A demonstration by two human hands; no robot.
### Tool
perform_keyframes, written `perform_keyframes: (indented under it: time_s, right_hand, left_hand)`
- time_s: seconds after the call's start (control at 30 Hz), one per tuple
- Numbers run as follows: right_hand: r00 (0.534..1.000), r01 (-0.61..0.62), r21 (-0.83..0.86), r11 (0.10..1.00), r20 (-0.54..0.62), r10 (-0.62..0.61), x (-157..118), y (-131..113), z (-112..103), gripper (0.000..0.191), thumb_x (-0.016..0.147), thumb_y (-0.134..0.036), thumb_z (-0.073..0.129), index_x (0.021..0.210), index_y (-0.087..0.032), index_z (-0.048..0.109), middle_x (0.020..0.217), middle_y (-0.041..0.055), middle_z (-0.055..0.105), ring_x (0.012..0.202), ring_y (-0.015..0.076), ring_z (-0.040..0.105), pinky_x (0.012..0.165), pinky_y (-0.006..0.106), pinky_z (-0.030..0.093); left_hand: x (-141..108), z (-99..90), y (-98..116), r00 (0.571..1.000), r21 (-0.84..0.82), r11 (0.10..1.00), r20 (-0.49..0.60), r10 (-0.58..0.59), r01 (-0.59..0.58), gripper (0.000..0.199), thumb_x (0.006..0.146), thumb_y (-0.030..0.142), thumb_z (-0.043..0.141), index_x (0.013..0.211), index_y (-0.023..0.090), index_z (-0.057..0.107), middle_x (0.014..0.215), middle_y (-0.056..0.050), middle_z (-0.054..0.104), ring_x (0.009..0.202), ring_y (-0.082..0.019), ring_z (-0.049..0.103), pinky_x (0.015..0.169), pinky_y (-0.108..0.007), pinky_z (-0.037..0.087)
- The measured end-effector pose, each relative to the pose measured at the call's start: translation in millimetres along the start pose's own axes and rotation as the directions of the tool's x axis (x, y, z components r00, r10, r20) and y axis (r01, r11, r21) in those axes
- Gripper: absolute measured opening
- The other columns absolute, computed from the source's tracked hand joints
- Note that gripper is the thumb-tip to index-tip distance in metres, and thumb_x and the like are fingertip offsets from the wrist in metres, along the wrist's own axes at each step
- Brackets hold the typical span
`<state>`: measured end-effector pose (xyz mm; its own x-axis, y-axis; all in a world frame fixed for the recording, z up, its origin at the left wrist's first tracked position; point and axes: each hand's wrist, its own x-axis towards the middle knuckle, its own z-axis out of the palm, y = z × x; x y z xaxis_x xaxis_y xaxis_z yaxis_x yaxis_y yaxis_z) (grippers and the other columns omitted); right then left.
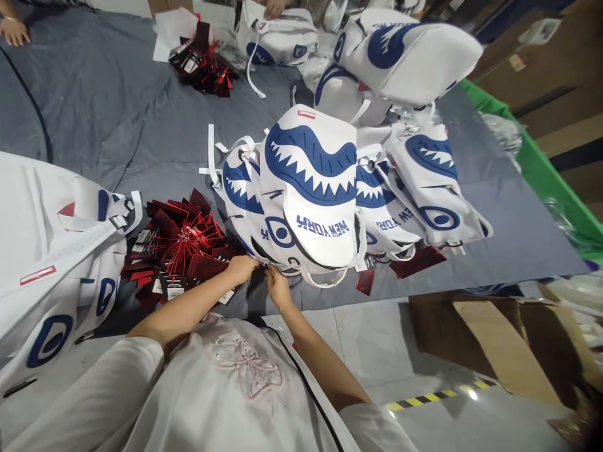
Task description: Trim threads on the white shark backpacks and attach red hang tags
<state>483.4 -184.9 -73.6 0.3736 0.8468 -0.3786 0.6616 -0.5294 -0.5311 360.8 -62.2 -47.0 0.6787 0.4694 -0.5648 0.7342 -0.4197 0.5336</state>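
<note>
A white backpack (315, 220) with blue shark-mouth print and "NEW YORK" lettering lies on the grey cloth in front of me. My left hand (242, 268) is closed at the backpack's near left edge, the fingers drawn together by a small dark part. Close beside it, my right hand (277, 285) pinches at the same edge. Whatever the fingertips hold is too small and hidden to name. Left of my hands spreads a bunch of red and black hang tags (186, 242) on red strings, its near side partly behind my left forearm.
More white backpacks (436, 188) stand to the right, and others (414, 56) are heaped behind. One large backpack (51, 251) lies at left. A second tag bunch (200, 63) sits at the back. A person's hand (14, 30) rests far left. Cardboard boxes (499, 351) stand at floor level, right.
</note>
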Motion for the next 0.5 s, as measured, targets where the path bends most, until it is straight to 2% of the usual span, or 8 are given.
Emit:
perform_keyframes:
  time_s: [0.13, 0.23, 0.3, 0.4, 0.5]
  right_hand:
    - [0.993, -0.115, -0.012, 0.993, 0.014, 0.115, 0.0, -4.2, -11.5, 0.025, 0.093, -0.024, 0.044, 0.097, -0.021, 0.069, 0.090, 0.0093, 0.071, 0.089, 0.0233, 0.066, 0.079, 0.032, 0.047]
    - [0.975, -0.223, 0.006, 0.975, 0.007, 0.223, -10.3, -2.8, -23.6, 0.026, 0.093, -0.022, 0.043, 0.089, -0.020, 0.069, 0.086, 0.0121, 0.070, 0.089, 0.0247, 0.065, 0.078, 0.033, 0.044]
    - [0.959, -0.282, 0.057, 0.958, 0.024, 0.281, -14.9, -0.7, -30.2, 0.024, 0.090, -0.020, 0.045, 0.086, -0.019, 0.069, 0.090, 0.0129, 0.070, 0.091, 0.0245, 0.064, 0.077, 0.032, 0.043]
    - [0.923, -0.381, 0.198, 0.903, 0.133, 0.360, -12.3, 2.1, -37.3, 0.020, 0.085, -0.019, 0.048, 0.079, -0.019, 0.066, 0.086, 0.0083, 0.069, 0.083, 0.0205, 0.063, 0.068, 0.028, 0.043]
    - [0.849, -0.517, 0.359, 0.777, 0.335, 0.410, -3.3, 3.5, -44.6, 0.019, 0.082, -0.018, 0.044, 0.080, -0.018, 0.063, 0.068, 0.0031, 0.065, 0.059, 0.0151, 0.058, 0.050, 0.023, 0.037]
  left_hand:
    - [12.5, -1.5, 3.2, 0.995, -0.049, 0.999, 0.094, 0.016, -0.011, 0.027, 0.087, 0.025, 0.052, 0.104, 0.026, 0.073, 0.106, -0.008, 0.072, 0.102, -0.024, 0.066, 0.085, -0.030, 0.048]
    - [19.0, -6.8, -0.3, 0.980, -0.092, 0.996, 0.201, 0.007, 0.012, 0.018, 0.078, 0.030, 0.066, 0.091, 0.020, 0.075, 0.094, -0.008, 0.074, 0.089, -0.023, 0.068, 0.077, -0.028, 0.049]
    - [20.0, -10.2, -3.4, 0.968, -0.144, 0.990, 0.247, 0.033, 0.003, 0.016, 0.077, 0.031, 0.067, 0.086, 0.020, 0.074, 0.090, -0.004, 0.074, 0.082, -0.020, 0.068, 0.072, -0.025, 0.049]
    - [13.9, -11.4, -5.7, 0.979, -0.217, 0.976, 0.197, 0.048, -0.004, 0.019, 0.084, 0.028, 0.058, 0.094, 0.019, 0.072, 0.090, -0.003, 0.074, 0.081, -0.016, 0.067, 0.070, -0.022, 0.048]
    - [-0.8, -4.2, -7.5, 0.997, -0.260, 0.966, 0.069, 0.026, -0.007, 0.030, 0.087, 0.025, 0.053, 0.114, 0.019, 0.064, 0.094, -0.004, 0.072, 0.086, -0.016, 0.066, 0.076, -0.024, 0.048]
